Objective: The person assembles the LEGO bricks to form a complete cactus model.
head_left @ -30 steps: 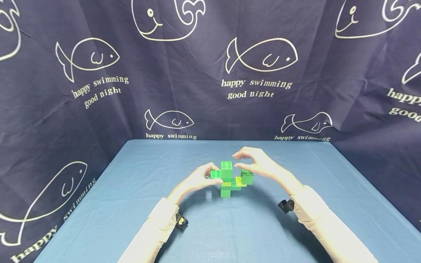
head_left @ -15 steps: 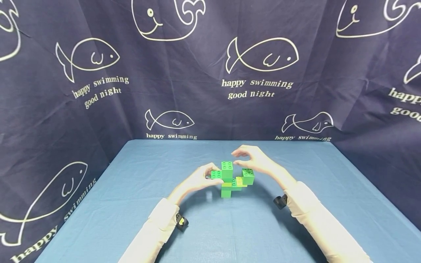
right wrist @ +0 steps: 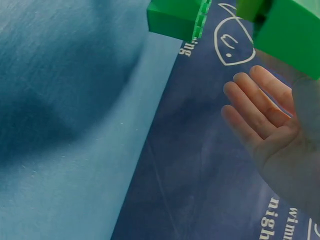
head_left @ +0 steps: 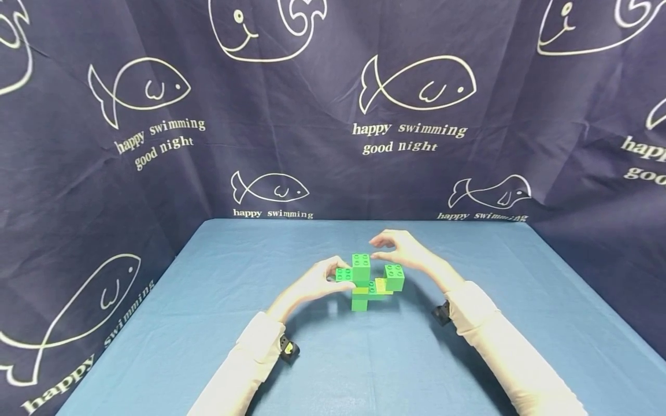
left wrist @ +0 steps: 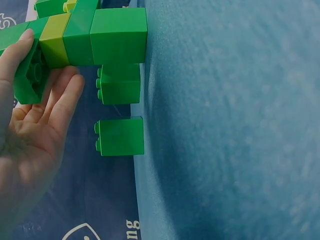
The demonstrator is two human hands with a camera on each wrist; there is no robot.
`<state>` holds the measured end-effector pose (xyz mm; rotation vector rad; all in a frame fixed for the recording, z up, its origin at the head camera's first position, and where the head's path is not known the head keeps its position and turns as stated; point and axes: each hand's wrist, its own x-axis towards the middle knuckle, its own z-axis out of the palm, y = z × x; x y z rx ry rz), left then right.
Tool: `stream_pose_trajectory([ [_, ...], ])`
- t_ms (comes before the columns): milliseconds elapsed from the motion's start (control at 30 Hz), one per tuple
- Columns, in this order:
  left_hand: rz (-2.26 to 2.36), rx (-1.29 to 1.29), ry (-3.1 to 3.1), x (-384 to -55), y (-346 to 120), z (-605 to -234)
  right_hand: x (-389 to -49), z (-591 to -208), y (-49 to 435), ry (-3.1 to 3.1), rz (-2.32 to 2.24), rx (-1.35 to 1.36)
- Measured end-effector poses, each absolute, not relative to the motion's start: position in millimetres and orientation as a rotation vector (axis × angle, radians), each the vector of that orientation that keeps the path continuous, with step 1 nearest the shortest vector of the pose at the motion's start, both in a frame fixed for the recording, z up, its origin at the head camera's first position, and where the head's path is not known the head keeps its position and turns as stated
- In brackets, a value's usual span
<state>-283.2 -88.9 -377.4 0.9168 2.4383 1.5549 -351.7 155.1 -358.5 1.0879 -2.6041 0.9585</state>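
A toy building-brick structure stands upright on the blue table, with a tall column and a green brick on top. My left hand grips the green side brick between thumb and fingers; in the left wrist view that brick sits beside a yellow-green brick. On the right, an arm with a yellow brick carries another green brick. My right hand hovers behind the right side of the structure, fingers loosely bent and holding nothing. In the right wrist view its fingers are spread.
Low in the left wrist view, two green bricks, one nearer and one apart, appear beyond the column near the table edge. A green brick shows at the top of the right wrist view. A dark fish-print curtain surrounds the table.
My right hand has shifted slightly back and left, uncovering the green brick on the right arm. The left hand keeps its grip, and the view has shifted slightly.
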Motion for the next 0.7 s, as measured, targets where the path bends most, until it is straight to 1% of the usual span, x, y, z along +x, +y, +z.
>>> stream_pose_trajectory([
  [200, 1.546, 0.918, 2.435, -284.1, -90.1, -377.8, -357.8, -365.9, 153.9, -2.640, 0.949, 1.076],
  [600, 1.538, 0.917, 2.433, -285.7, -90.6, -379.3, -363.8, -377.3, 148.4, -2.753, 0.971, 1.157],
  [700, 1.541, 0.902, 2.435, -295.4, -91.0, -392.0, -364.2, -379.1, 146.9, -2.772, 0.999, 1.175],
])
